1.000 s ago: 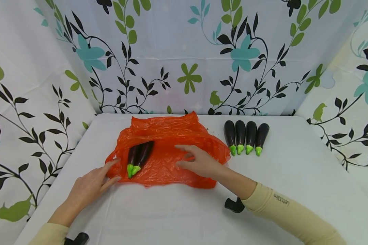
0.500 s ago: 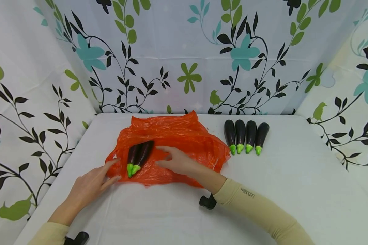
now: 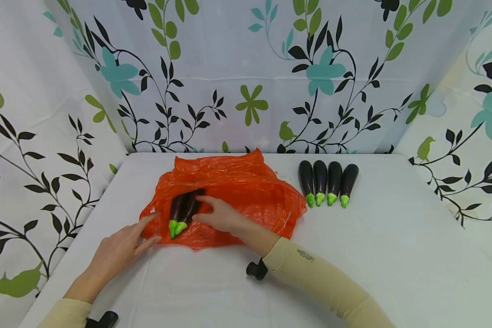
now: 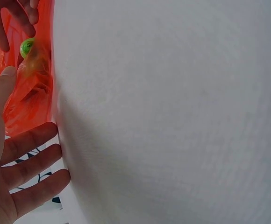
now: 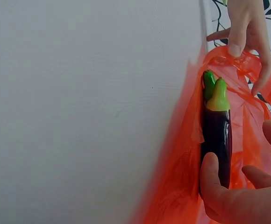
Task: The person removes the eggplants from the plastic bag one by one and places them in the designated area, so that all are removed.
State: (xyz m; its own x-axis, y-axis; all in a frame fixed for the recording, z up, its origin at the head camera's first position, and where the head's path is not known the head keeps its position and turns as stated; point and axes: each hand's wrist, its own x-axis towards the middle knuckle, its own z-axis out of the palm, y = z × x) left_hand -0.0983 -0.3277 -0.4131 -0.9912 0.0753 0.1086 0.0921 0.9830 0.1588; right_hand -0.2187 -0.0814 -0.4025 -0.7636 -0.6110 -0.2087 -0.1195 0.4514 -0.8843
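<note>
A crumpled red plastic bag (image 3: 266, 196) lies with its mouth towards me. Two dark eggplants with green caps lie side by side at its left part; the nearer eggplant (image 5: 221, 126) shows clearly in the right wrist view. My right hand (image 3: 223, 217) is at the right-hand eggplant, fingers spread; its thumb (image 5: 210, 163) overlaps the eggplant's side, and whether it presses there I cannot tell. My left hand (image 3: 116, 250) rests at the bag's left edge, its fingers (image 4: 35, 165) extended and apart. The eggplants' far ends are partly hidden by bag and hand.
Several more eggplants (image 3: 327, 182) stand in a row on the white table (image 3: 393, 237), right of the bag. A leaf-patterned curtain (image 3: 213, 59) hangs behind and at both sides. Black camera mounts (image 3: 257, 269) sit at the wrists.
My right hand has moved left across the bag to the pair of eggplants. The left hand has stayed at the bag's edge. The bag and eggplants look unmoved.
</note>
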